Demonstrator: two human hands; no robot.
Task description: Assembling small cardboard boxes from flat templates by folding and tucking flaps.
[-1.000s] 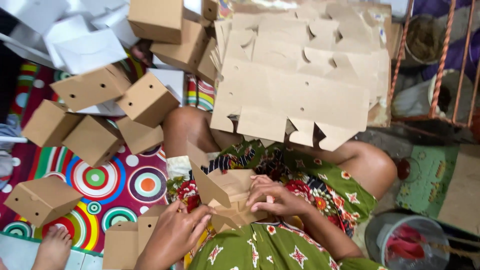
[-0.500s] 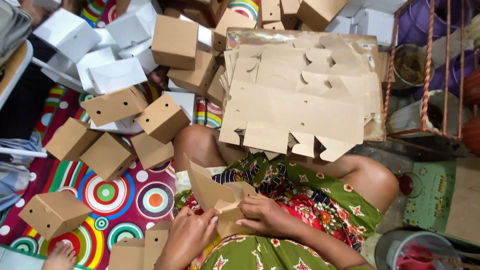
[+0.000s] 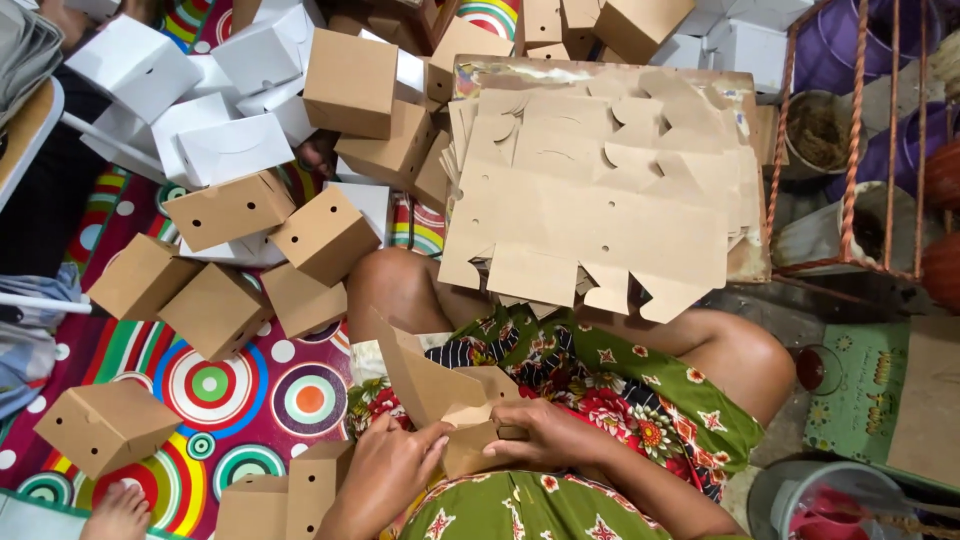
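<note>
Down in the lap, both hands work one half-folded brown box (image 3: 440,395). The left hand (image 3: 385,470) is closed on its lower edge, fingers pinching a panel from the side, while the right hand (image 3: 545,435) presses flat-fingered over the folded bottom flaps, thumb tucked against the card. That split looks deliberate: one hand steadies the shell so the other can push the flaps home. The box rests on the floral dress (image 3: 600,400) between the bent knees, one tall side panel standing up and tilted toward the left knee (image 3: 395,285).

A stack of flat blanks (image 3: 600,200) lies on a board just beyond the knees, probably so the next sheet is within reach without shifting. Finished brown boxes (image 3: 325,235) are heaped to the left on the bright circle-patterned mat (image 3: 210,390), with white boxes (image 3: 235,145) behind them. A rusty rack (image 3: 850,150) stands at the right over pots, and a grey bucket (image 3: 820,500) sits by the right knee. A bare foot (image 3: 120,510) shows at the lower left corner; I cannot tell whose it is.

Compared with half a second ago, the view has tilted a little further up, showing more of the heap, and the hands have drawn closer together on the box, whose flaps now lie more folded in.
</note>
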